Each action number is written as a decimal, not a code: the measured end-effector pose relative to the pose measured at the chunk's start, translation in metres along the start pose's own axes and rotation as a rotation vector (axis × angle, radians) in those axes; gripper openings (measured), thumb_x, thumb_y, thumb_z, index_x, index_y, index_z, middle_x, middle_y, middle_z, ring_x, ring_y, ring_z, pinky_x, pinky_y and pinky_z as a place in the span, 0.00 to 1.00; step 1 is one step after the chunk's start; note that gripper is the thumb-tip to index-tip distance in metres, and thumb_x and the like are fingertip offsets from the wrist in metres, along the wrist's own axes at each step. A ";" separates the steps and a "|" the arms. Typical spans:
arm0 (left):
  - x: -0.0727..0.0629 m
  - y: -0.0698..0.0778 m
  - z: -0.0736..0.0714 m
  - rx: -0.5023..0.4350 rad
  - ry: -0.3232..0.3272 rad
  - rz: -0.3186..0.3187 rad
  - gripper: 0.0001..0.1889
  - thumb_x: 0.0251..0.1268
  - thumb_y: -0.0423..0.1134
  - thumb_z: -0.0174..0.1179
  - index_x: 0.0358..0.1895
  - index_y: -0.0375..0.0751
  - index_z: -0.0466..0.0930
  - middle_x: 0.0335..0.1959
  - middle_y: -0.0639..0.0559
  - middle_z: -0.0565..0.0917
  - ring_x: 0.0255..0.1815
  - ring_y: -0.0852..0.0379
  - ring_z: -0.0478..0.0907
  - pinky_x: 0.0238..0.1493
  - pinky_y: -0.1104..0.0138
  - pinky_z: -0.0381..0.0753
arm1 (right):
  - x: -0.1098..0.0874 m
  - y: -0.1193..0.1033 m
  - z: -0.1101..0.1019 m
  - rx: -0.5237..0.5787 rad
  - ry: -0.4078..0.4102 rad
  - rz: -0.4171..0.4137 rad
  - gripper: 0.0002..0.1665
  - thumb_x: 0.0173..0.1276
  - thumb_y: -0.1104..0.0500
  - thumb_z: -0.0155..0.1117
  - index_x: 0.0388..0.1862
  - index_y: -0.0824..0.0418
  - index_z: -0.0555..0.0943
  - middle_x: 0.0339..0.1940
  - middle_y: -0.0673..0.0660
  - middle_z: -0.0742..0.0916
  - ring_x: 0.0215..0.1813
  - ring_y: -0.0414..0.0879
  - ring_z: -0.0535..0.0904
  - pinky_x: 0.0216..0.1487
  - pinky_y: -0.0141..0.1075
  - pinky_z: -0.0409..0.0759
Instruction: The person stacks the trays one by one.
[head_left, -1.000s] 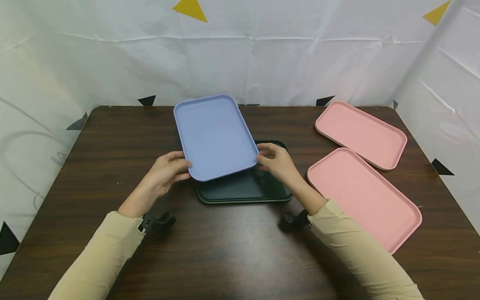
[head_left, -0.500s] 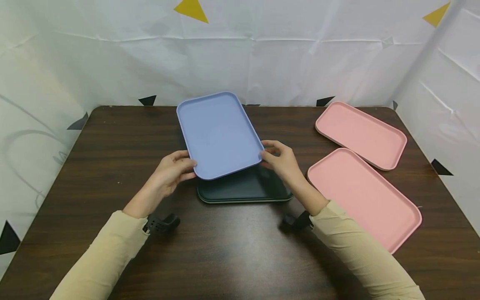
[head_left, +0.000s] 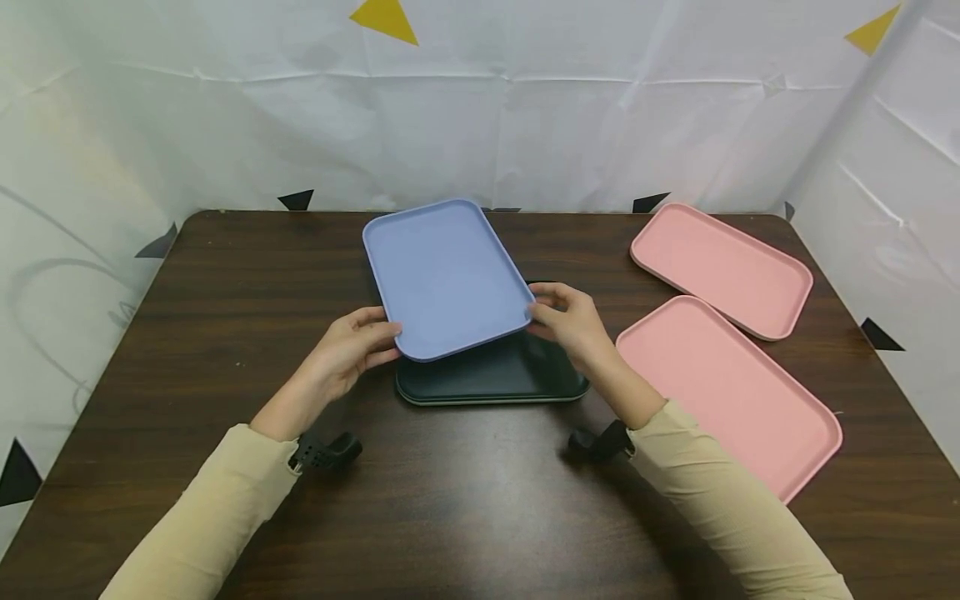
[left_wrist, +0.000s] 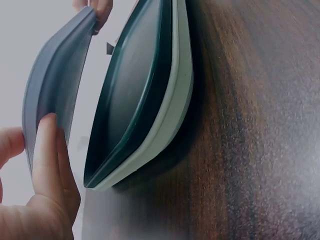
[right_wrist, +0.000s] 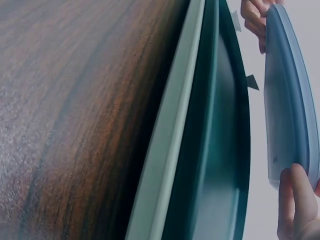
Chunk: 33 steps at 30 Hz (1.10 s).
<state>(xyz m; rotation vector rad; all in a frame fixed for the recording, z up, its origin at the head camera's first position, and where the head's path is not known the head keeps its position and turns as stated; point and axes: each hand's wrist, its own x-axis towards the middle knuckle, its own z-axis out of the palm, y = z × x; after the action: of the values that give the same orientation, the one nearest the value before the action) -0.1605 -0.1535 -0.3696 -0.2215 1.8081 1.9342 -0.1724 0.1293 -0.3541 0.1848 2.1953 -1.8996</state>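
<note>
Left hand and right hand, fingers pinched, hold blue tray | aloft above dark tray, toward surface's far edge | apparently mid-carry; next calls for level lowering.

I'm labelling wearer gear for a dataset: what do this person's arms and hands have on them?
Both arms wear long, plain, pale beige sleeves, slightly wrinkled. At each cuff sits a dark wrist band, left and right, with a blackish part jutting inward. The left hand and right hand are ungloved. No cables show.
</note>
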 end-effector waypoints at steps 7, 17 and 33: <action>0.001 0.000 -0.002 0.006 -0.039 0.022 0.32 0.71 0.35 0.52 0.73 0.30 0.50 0.57 0.44 0.71 0.41 0.68 0.79 0.48 0.75 0.84 | 0.001 -0.003 -0.005 0.049 0.018 -0.003 0.24 0.70 0.70 0.52 0.65 0.73 0.69 0.39 0.53 0.76 0.37 0.34 0.79 0.41 0.25 0.85; 0.000 -0.004 -0.016 0.122 -0.082 0.024 0.34 0.74 0.48 0.48 0.74 0.33 0.50 0.68 0.34 0.64 0.56 0.57 0.75 0.55 0.71 0.82 | 0.001 -0.006 -0.020 0.017 -0.012 0.001 0.26 0.70 0.70 0.53 0.66 0.74 0.67 0.39 0.52 0.77 0.36 0.32 0.79 0.39 0.22 0.85; -0.003 0.003 -0.044 0.051 0.048 0.047 0.35 0.74 0.51 0.44 0.74 0.33 0.48 0.71 0.32 0.60 0.51 0.62 0.78 0.51 0.75 0.83 | -0.009 -0.006 -0.051 -0.123 -0.119 0.012 0.26 0.70 0.68 0.54 0.66 0.74 0.67 0.44 0.54 0.78 0.38 0.31 0.80 0.42 0.24 0.85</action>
<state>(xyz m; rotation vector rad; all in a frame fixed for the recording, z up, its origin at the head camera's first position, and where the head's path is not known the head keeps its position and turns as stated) -0.1682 -0.1971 -0.3704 -0.2123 1.9069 1.9277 -0.1695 0.1794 -0.3392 0.0623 2.2170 -1.7162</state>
